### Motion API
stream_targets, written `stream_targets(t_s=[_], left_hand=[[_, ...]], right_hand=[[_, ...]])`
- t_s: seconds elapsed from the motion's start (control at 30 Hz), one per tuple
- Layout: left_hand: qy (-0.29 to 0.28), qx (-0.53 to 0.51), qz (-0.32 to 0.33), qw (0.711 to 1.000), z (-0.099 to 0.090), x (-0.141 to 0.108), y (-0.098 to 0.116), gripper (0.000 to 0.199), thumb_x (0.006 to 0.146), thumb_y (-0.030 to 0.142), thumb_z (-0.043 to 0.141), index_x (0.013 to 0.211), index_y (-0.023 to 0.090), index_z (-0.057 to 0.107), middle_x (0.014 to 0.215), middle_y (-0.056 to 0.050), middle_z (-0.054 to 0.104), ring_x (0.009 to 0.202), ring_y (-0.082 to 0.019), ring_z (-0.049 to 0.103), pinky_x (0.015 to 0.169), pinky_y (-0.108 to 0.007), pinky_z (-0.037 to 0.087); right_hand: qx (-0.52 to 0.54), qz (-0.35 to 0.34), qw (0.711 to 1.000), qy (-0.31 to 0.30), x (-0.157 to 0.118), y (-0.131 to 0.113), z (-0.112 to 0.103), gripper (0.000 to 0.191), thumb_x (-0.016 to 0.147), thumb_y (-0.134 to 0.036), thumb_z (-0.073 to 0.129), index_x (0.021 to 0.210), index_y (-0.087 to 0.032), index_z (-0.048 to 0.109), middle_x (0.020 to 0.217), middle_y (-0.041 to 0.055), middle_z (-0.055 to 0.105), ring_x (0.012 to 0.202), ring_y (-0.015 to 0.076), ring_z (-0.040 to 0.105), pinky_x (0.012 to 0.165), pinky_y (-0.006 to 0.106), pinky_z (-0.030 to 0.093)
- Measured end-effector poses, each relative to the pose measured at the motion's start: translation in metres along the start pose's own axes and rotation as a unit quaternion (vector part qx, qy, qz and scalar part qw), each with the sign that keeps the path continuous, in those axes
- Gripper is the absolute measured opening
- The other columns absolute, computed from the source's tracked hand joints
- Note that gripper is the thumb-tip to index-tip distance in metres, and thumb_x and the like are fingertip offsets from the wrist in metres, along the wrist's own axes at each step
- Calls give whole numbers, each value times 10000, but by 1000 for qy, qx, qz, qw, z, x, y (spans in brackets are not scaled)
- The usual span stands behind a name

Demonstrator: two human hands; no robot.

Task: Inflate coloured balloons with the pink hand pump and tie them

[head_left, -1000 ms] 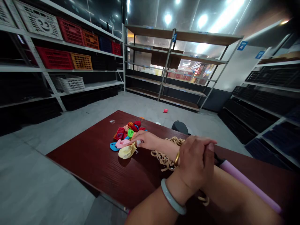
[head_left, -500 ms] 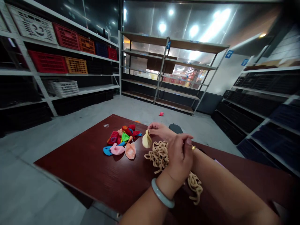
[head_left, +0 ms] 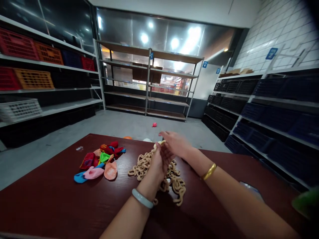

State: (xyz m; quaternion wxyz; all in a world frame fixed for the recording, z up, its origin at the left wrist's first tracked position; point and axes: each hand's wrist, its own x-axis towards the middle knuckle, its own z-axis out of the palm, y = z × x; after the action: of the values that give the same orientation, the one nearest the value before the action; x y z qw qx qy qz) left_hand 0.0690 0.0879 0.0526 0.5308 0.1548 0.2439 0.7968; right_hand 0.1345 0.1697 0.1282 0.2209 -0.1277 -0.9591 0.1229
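Note:
A pale yellow deflated balloon (head_left: 159,144) is between my two hands, mostly covered by fingers. My left hand (head_left: 159,164), with a pale bangle at its wrist, has its thumb against the balloon. My right hand (head_left: 178,144) meets it from the right, above a gold bangle; motion blurs its fingers. Beneath both hands lies a tangled heap of tan, cord-like strands (head_left: 143,164), partly hidden by my left hand and wrist. To the left, a loose pile of deflated balloons includes a pink one (head_left: 93,172), a peach one (head_left: 110,170) and a green one (head_left: 105,157).
The dark red-brown table (head_left: 59,196) carries a small clear scrap (head_left: 79,148) at left and a flat shiny object (head_left: 251,191) at right. On the floor beyond are a pink ball-like thing (head_left: 154,124) and something orange (head_left: 127,137). Shelves with crates (head_left: 33,79) line the sides.
The view has swung to the right. My right hand, which held the yellow balloon out beyond the heap, is now against my left hand. My left hand has turned and reached up to the balloon.

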Motion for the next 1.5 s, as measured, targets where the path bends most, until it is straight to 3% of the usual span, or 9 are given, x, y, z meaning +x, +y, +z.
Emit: stream_targets(t_s=[0.13,0.3,0.47,0.57,0.67,0.77,0.93,1.13,1.5], left_hand=[[19,13,-9,1000,0,-2,-7,368,854,501,549,890,137,593,827,-80,670,689,-150,644,652,-274,522],[19,26,36,999,1,-4,-13,172,776,245,687,882,150,591,885,-59,689,768,-160,672,737,-295,547],[66,39,99,992,3,-5,4,75,839,166,598,903,128,603,854,-86,694,775,-166,693,765,-309,564],[91,30,125,987,2,-3,17,86,864,147,547,919,127,610,795,-74,689,704,-146,688,725,-295,575],[98,8,122,988,-1,1,23,110,867,132,537,931,118,625,798,-79,691,712,-145,688,714,-279,578],[108,-26,95,989,-5,4,27,120,862,113,537,931,105,634,800,-85,693,712,-141,686,703,-267,580],[115,-96,35,988,-16,10,37,130,879,112,508,918,107,632,722,-53,680,635,-116,667,650,-241,573],[154,-97,128,975,-32,21,45,112,882,143,522,905,127,631,795,-66,704,699,-147,694,670,-266,573],[129,-28,180,975,-30,23,33,97,869,156,562,926,132,637,895,-89,710,806,-176,701,764,-299,561]], right_hand=[[-138,-71,988,-2,-31,-4,5,432,902,-148,478,1330,-212,475,1026,107,614,1003,240,532,904,375,389],[-117,-70,990,24,-63,7,6,571,884,-146,516,1413,-285,355,1215,79,573,1120,214,512,976,373,378],[-176,193,962,81,-126,53,-13,538,827,-393,626,1314,-210,490,1345,141,494,1235,302,446,1000,440,346],[-194,323,926,-8,-171,87,-16,661,756,-480,667,1323,-189,492,1302,174,527,1210,354,463,926,458,382],[-167,348,918,-96,-198,105,-8,705,675,-504,721,1279,-198,525,1223,159,586,1125,341,537,858,400,408],[-176,350,913,-115,-195,102,0,478,726,-410,677,1147,-202,588,1103,133,639,1009,306,604,767,346,413],[-194,292,937,-3,-153,64,3,458,794,-429,588,1204,-237,518,1107,104,641,913,271,631,692,315,396],[-150,191,970,-2,-122,23,14,486,810,-539,551,1196,-245,524,1086,90,658,949,274,626,738,328,411],[-150,191,970,-14,-133,39,30,413,812,-563,536,1092,-260,552,989,64,674,878,273,646,663,331,410]])
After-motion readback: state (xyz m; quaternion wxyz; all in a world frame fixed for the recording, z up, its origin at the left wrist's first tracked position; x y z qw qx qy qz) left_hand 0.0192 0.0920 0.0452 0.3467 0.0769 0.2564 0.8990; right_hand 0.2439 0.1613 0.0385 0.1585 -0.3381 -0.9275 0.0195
